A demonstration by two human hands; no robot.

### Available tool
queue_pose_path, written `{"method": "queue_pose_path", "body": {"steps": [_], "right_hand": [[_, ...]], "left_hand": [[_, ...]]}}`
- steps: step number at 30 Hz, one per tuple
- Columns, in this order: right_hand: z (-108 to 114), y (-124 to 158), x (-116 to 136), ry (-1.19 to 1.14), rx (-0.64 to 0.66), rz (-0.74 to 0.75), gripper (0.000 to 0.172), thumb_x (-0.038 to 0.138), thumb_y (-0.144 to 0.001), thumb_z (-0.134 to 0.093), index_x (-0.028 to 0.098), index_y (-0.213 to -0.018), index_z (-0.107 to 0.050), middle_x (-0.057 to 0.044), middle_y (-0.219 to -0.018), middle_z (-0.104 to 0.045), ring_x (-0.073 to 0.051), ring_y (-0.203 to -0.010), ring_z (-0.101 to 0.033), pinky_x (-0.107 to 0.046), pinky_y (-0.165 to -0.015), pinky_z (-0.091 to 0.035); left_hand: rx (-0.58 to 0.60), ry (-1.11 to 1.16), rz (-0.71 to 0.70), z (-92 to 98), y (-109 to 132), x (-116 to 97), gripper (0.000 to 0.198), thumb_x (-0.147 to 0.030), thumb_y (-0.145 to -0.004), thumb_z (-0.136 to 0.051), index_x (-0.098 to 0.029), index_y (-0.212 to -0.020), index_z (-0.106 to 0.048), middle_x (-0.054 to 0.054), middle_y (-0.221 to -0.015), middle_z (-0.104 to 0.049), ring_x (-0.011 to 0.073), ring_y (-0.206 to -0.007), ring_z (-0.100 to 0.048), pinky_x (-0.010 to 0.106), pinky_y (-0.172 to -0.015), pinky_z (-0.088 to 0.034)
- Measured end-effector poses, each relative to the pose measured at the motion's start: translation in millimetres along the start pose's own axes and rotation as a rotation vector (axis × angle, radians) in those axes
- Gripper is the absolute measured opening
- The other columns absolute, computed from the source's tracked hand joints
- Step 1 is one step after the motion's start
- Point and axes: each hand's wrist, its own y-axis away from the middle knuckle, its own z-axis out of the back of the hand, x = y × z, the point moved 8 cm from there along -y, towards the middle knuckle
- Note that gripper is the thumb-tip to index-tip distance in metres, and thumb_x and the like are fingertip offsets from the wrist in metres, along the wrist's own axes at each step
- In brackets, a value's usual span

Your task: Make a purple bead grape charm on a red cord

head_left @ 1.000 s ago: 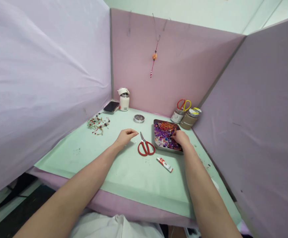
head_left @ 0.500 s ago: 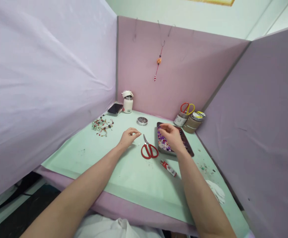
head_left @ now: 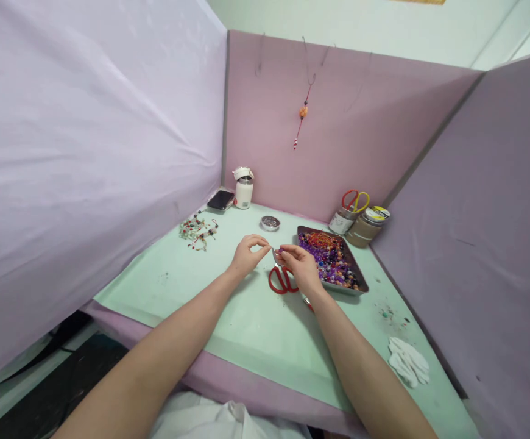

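Bead (head_left: 281,250), v. small, purplish, exact shape & finish unclear

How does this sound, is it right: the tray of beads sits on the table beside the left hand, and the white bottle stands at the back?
Not quite. In the head view, the tray of beads sits on the table beside the right hand, not the left. The white bottle does stand at the back.
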Motion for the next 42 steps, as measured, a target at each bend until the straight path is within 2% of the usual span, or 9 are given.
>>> {"method": "queue_pose_path", "body": {"steps": [7, 27, 39, 42], "right_hand": [[1, -1, -3, -0.028, -0.013, -0.013, 0.03, 0.036, -0.063, -0.075, 0.019, -0.086, -0.066, -0.005, -0.083, -0.072, -0.018, -0.077, -0.068, -0.036, -0.081, -0.054], [0, 1, -2, 0.025, -0.007, -0.01, 0.029, 0.035, -0.063, -0.075, 0.019, -0.086, -0.066, -0.004, -0.082, -0.071, -0.018, -0.074, -0.067, -0.034, -0.076, -0.054], [-1, 1, 2, 0.065, -0.008, 0.017, 0.03, 0.038, -0.062, -0.074, 0.02, -0.085, -0.065, -0.003, -0.081, -0.071, -0.018, -0.073, -0.066, -0.033, -0.072, -0.053], [-3, 2, 6, 0.102, 0.002, 0.04, 0.03, 0.038, -0.062, -0.074, 0.021, -0.084, -0.065, -0.003, -0.08, -0.071, -0.018, -0.072, -0.066, -0.033, -0.07, -0.052]], "left_hand": [[0.036, -0.088, -0.079, -3.3, 3, -10, 0.011, -0.025, -0.076, -0.062, -0.02, -0.067, -0.063, 0.005, -0.085, -0.067, 0.018, -0.091, -0.057, 0.035, -0.091, -0.04], [0.027, -0.167, -0.101, -2.0, 4, -15, 0.011, -0.022, -0.077, -0.062, -0.02, -0.066, -0.063, 0.004, -0.084, -0.067, 0.0181, -0.09, -0.056, 0.034, -0.089, -0.04], [0.031, -0.142, -0.073, -2.2, 4, -12, 0.011, -0.025, -0.076, -0.063, -0.021, -0.065, -0.064, 0.004, -0.085, -0.067, 0.0197, -0.093, -0.055, 0.036, -0.091, -0.039], [0.069, -0.039, 0.008, -5.2, 3, -6, 0.01, -0.027, -0.074, -0.064, -0.021, -0.065, -0.065, 0.005, -0.085, -0.067, 0.0198, -0.093, -0.056, 0.035, -0.092, -0.039]]}}
